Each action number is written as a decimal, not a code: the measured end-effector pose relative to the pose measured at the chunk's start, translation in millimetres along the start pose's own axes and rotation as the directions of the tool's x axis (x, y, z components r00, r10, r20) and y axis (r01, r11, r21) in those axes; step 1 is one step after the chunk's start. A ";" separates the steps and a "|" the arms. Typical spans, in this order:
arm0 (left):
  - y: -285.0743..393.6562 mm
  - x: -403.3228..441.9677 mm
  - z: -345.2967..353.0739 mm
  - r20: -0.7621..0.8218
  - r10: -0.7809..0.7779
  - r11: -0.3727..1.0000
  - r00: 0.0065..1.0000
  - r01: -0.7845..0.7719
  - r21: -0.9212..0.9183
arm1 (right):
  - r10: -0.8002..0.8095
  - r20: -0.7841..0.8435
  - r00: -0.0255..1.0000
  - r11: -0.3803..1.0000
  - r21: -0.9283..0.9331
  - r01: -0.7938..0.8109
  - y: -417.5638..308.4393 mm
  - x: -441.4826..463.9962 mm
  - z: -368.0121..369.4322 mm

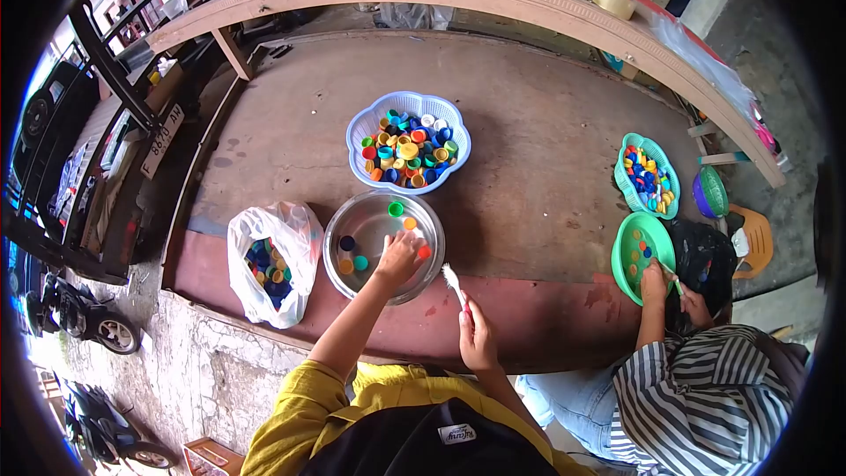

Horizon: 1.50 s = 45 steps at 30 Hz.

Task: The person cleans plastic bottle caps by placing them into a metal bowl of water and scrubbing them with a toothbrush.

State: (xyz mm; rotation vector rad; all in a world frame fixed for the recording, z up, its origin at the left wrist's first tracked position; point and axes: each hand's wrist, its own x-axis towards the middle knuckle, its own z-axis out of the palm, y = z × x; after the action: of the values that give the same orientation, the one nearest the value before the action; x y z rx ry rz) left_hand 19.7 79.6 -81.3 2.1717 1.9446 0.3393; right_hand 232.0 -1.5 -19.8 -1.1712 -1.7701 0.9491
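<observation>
Here my left hand [401,257] is in the metal bowl [368,227], just left of the red cap [424,252], maybe holding something, I can't tell, and my right hand [477,340] grips the brush [453,283], bristles leaning toward the bowl.

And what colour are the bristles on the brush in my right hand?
The bristles are white or off-white; the head view shows them.

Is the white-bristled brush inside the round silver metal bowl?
No, the bare right hand holds the brush outside the bowl.
</observation>
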 end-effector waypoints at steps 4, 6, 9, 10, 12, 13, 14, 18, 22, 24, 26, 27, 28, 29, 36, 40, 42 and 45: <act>-3.6 -2.2 2.4 -0.047 0.006 1.000 0.999 -0.006 -0.012 | 0.034 0.047 0.998 0.999 -0.014 -0.033 0.0 4.8 -1.1; -4.8 -3.9 2.8 -0.049 -0.005 0.999 0.999 0.004 -0.036 | 0.054 0.055 0.997 0.998 -0.013 -0.054 -1.0 6.7 -0.2; -6.5 -5.0 -0.4 -0.050 -0.036 0.993 0.998 0.030 -0.111 | 0.056 0.055 0.997 0.998 0.012 -0.056 -1.7 11.2 0.5; -4.5 -6.9 -6.1 -0.029 -0.062 0.987 0.998 0.057 -0.151 | 0.053 0.053 0.997 0.998 0.027 -0.055 0.8 11.6 1.9; -3.3 -6.3 -16.3 0.017 -0.119 0.950 0.993 0.119 -0.287 | 0.004 0.031 1.000 0.999 0.045 -0.005 0.0 16.6 4.3; -3.2 -7.8 -21.6 0.031 -0.138 0.926 0.990 0.141 -0.351 | 0.029 0.057 0.998 0.998 0.054 -0.032 0.4 19.3 4.2; -3.6 -10.6 -28.1 0.047 -0.158 0.897 0.986 0.163 -0.412 | 0.054 0.084 0.995 0.996 0.064 -0.060 1.1 22.0 4.3; -12.6 -20.1 -41.3 -0.042 -0.170 0.763 0.985 0.104 -0.638 | 0.031 0.119 0.992 1.000 -0.004 -0.031 2.0 33.9 2.6; -13.2 -23.3 -63.6 -0.334 -0.170 0.864 0.927 -0.022 -0.503 | -0.025 0.050 0.998 0.999 0.045 0.023 5.2 41.8 5.7; -14.1 -21.7 -83.5 -0.305 -0.176 0.892 0.936 0.021 -0.452 | -0.049 0.045 0.998 0.998 0.053 0.047 3.4 43.5 6.6; -8.7 -20.1 -112.0 -0.295 -0.157 0.915 0.942 0.026 -0.403 | -0.065 0.065 0.996 0.997 0.034 0.062 -0.7 47.1 3.6; -6.5 -19.8 -124.0 -0.301 -0.146 0.919 0.943 0.016 -0.394 | -0.068 0.063 0.996 0.997 0.033 0.066 -2.4 47.4 2.9; -4.3 -19.2 -136.4 -0.307 -0.133 0.923 0.942 0.005 -0.384 | -0.074 0.060 0.995 0.997 0.033 0.072 -4.1 47.9 2.7; -2.1 -18.3 -149.0 -0.313 -0.136 0.922 0.940 0.005 -0.387 | -0.080 0.058 0.995 0.996 0.032 0.078 -5.8 48.7 1.9; 10.2 -15.0 -179.9 -0.500 -0.112 0.807 0.859 -0.215 -0.551 | -0.011 0.063 0.998 1.000 0.023 0.009 -16.8 47.8 -9.4; -18.3 -19.0 -84.0 -0.177 -0.114 0.921 0.978 0.037 -0.389 | 0.016 0.084 0.996 1.000 0.004 -0.016 -9.2 45.8 -3.9; -24.5 -24.4 -66.7 -0.093 -0.048 0.938 0.995 0.014 -0.346 | 0.008 0.102 0.995 1.000 0.017 -0.010 -10.9 44.2 -3.2; -23.0 -18.0 -91.5 -0.194 -0.090 0.868 0.977 -0.019 -0.497 | 0.004 0.109 0.994 0.999 0.038 -0.008 -13.6 47.5 -3.4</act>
State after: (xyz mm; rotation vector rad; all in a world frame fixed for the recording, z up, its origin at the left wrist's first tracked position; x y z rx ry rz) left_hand -31.8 64.3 -1.8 1.8143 1.7366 0.9833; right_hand 218.1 39.9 3.6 -1.1195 -1.8266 1.0636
